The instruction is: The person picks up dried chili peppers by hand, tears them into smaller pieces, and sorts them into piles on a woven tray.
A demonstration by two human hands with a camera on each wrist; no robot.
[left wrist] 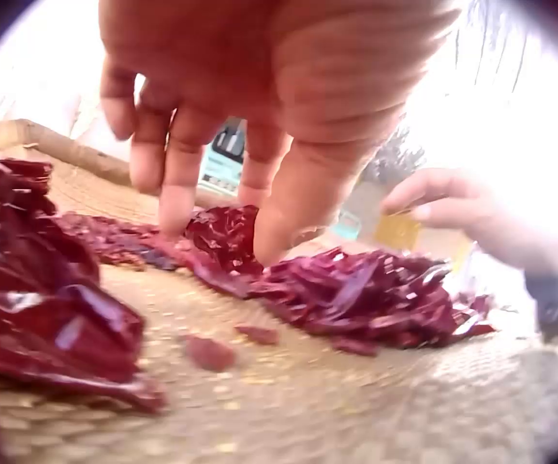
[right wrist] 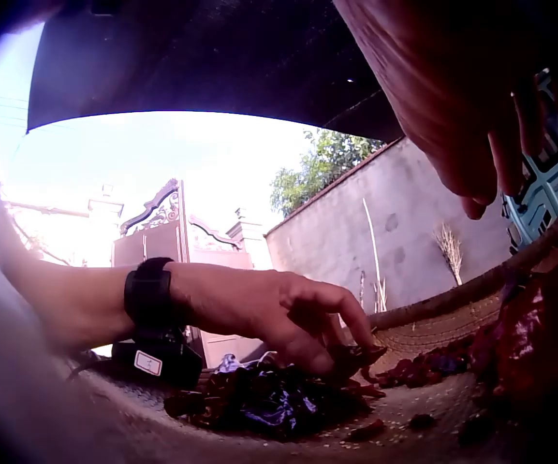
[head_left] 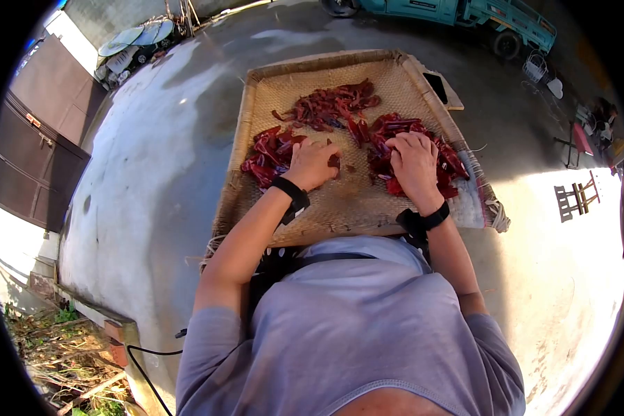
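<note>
Dried red peppers lie in three piles on a woven tray (head_left: 353, 208). My left hand (head_left: 313, 163) is beside the left pile (head_left: 267, 156) and pinches a dark red pepper piece (head_left: 333, 161); the left wrist view has this piece (left wrist: 223, 237) between thumb and fingers. From the right wrist view, the left hand (right wrist: 279, 309) appears low over dark peppers (right wrist: 274, 401). Over the right pile (head_left: 454, 163) is my right hand (head_left: 416, 166), fingers loosely bent, with nothing visible in its grip. The far pile (head_left: 333, 104) is untouched by either hand.
Small pepper scraps (left wrist: 209, 353) and pale seeds are scattered on the weave. Raised edges (head_left: 326, 59) border the tray. A flat board with a dark patch (head_left: 437, 87) lies at its far right. Beyond are a teal vehicle (head_left: 457, 12) and brown gate (head_left: 35, 149).
</note>
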